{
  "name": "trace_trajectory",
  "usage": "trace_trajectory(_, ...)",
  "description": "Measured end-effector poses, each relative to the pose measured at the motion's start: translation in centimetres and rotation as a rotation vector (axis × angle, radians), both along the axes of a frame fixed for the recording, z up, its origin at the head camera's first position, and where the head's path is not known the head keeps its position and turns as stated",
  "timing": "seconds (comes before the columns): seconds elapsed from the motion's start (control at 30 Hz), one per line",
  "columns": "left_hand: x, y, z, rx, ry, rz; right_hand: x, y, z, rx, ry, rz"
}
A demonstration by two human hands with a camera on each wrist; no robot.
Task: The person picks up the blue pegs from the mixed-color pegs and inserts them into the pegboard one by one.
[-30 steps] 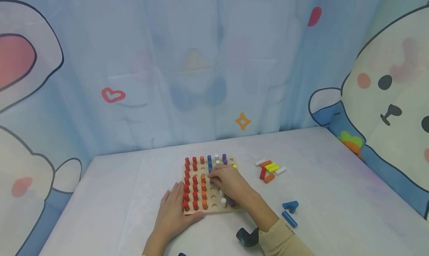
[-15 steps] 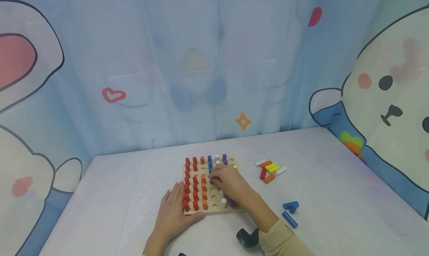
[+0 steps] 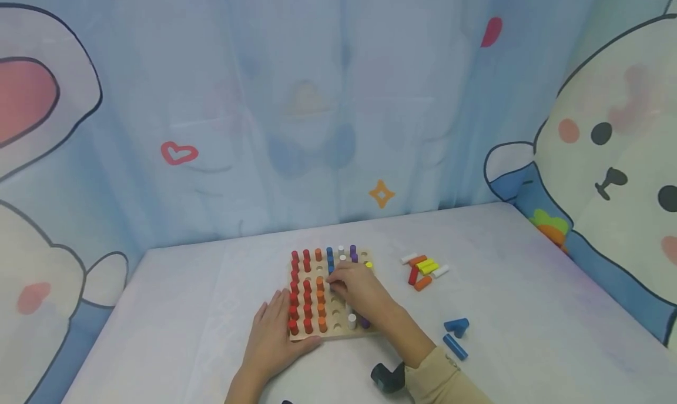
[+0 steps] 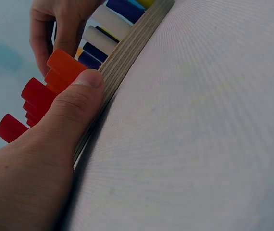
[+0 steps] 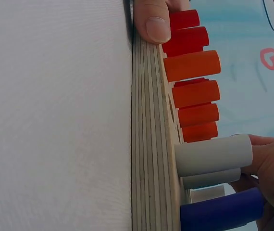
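Note:
A wooden peg board stands on the table with rows of coloured pegs in its holes. Red pegs fill much of its left side, beside orange pegs. My left hand rests along the board's left side, fingers straight, its thumb against the front edge. Over the middle of the board, my right hand pinches a blue peg, mostly hidden under the fingertips. White pegs and a purple peg stand close to that hand, partly covered by it in the head view.
Right of the board lies a loose group of pegs, including yellow pegs, a red peg and an orange peg. Nearer the front are loose blue pegs. A dark object shows by the right sleeve.
The head view has shifted slightly. Both hands keep their places at the board, the right one still pinching the blue peg.

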State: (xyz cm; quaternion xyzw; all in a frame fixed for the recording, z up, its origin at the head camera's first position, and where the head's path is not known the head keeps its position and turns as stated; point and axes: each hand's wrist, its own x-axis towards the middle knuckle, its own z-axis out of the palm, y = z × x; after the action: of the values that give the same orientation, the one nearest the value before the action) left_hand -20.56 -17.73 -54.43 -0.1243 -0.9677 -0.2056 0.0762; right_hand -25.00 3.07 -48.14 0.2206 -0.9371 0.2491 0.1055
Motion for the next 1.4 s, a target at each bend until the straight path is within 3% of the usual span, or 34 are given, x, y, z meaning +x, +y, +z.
trace_trajectory(0.37,0.0,-0.1,-0.2,0.002,0.018,0.004,-0.2,-0.2,-0.2,0.007,-0.032,-0.025)
trace_trajectory(0.83,0.1,0.0,-0.1,-0.017,-0.011,0.002,-0.1,-0.2,-0.4,0.034,-0.031,-0.031)
trace_trajectory(1.07,0.1,-0.1,0.0,-0.01,-0.008,0.005,0.4,0.5,0.8,0.009,-0.046,-0.06)
trace_trajectory(1.4,0.0,-0.1,-0.1,-0.01,-0.014,0.001,1.9,4.6,3.7,-0.012,-0.082,-0.207)
